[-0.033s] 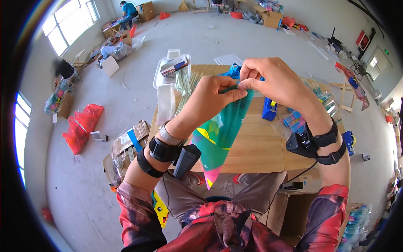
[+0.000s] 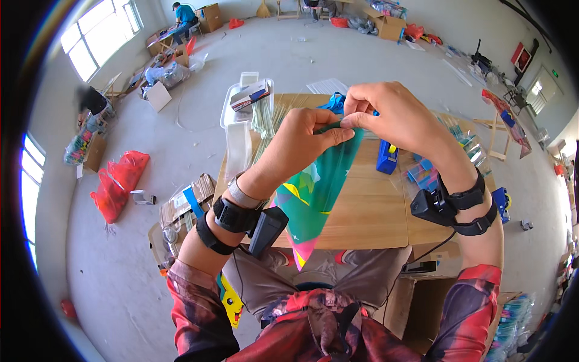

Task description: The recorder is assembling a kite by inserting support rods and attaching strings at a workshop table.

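Note:
A thin green printed sheet (image 2: 310, 196) with yellow and pink parts hangs in front of me, narrowing to a pink and yellow point above my lap. Its top edge is pinched by my left hand (image 2: 309, 136), thumb against bent fingers. My right hand (image 2: 386, 114) pinches that same edge just beside it, wrist arched above. The fingertips almost meet, and whether anything small lies between them cannot be made out. A blue tape dispenser (image 2: 386, 158) stands on the table near my right wrist. Behind my hands lies some blue material (image 2: 335, 102), partly covered.
The wooden table (image 2: 368, 211) also bears a clear plastic tub (image 2: 232, 99) with a small box (image 2: 250, 95), thin pale sticks (image 2: 263, 117), and clear packs (image 2: 422, 172) at right. A red bag (image 2: 119, 184) lies on the floor at left. An open carton (image 2: 429, 308) stands below right.
The hanging lower part of the sheet has swung very slightly left. Both hands keep their pinch in almost the same place.

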